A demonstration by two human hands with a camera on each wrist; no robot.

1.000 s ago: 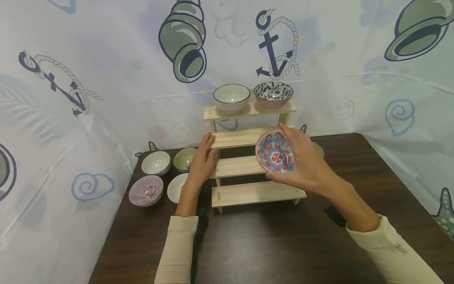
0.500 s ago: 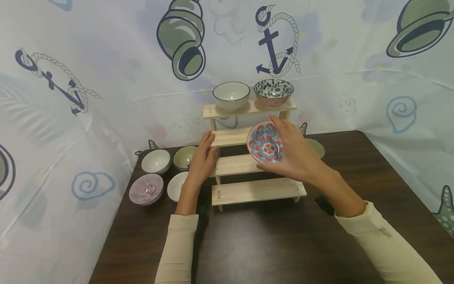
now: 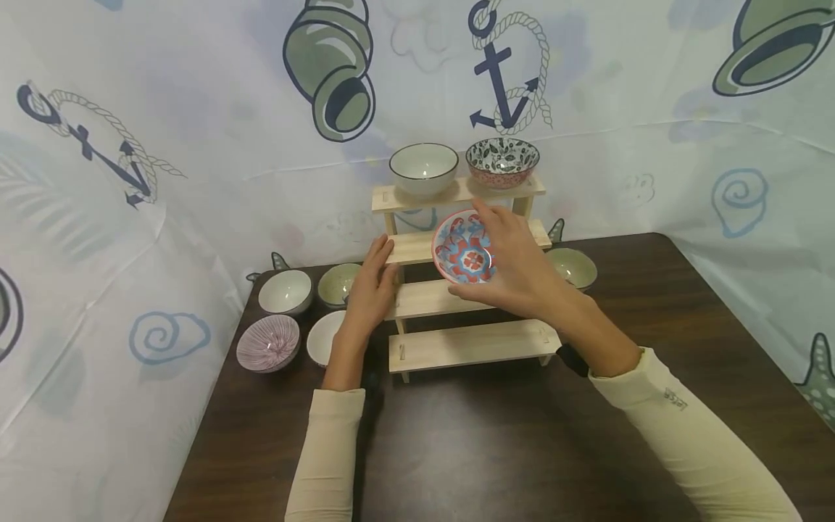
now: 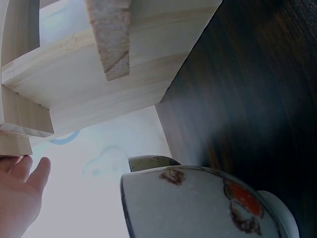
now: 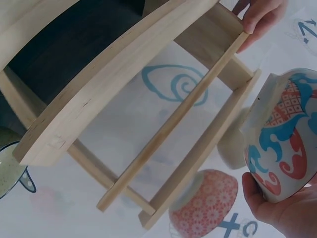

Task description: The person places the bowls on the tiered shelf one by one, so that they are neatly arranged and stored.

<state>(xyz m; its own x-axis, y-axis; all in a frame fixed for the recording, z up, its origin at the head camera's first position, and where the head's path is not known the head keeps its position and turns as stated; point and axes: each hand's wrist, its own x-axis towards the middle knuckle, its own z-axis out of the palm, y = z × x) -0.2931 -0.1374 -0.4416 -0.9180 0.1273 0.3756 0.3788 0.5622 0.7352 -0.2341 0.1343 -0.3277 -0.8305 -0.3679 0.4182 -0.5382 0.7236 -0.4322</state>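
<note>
In the head view my right hand [image 3: 531, 272] grips a small bowl [image 3: 459, 254] by its rim and side. The bowl has red and blue flower patterning, and its inside tilts toward the camera. It overlaps the second shelf from the top of a wooden tiered rack [image 3: 472, 346]. My left hand [image 3: 370, 293] touches the left end of that shelf, fingers extended along it. From the right wrist, the held bowl [image 5: 287, 139] shows its patterned outside, fingers beneath it. A white bowl [image 3: 424, 163] and a black-and-white floral bowl [image 3: 502, 163] stand on the top shelf.
Left of the rack, a white bowl [image 3: 285, 291], a green bowl [image 3: 335, 284], a purple-striped bowl [image 3: 269, 343] and another white bowl [image 3: 322, 338] sit on the dark table [image 3: 457, 449]. Another green bowl [image 3: 575, 267] stands at the right, behind my right forearm. A printed cloth hangs behind.
My right hand has carried the red and blue bowl leftward and slightly up, across the front of the rack. The left hand stays at the shelf end. The head view has tipped slightly downward.
</note>
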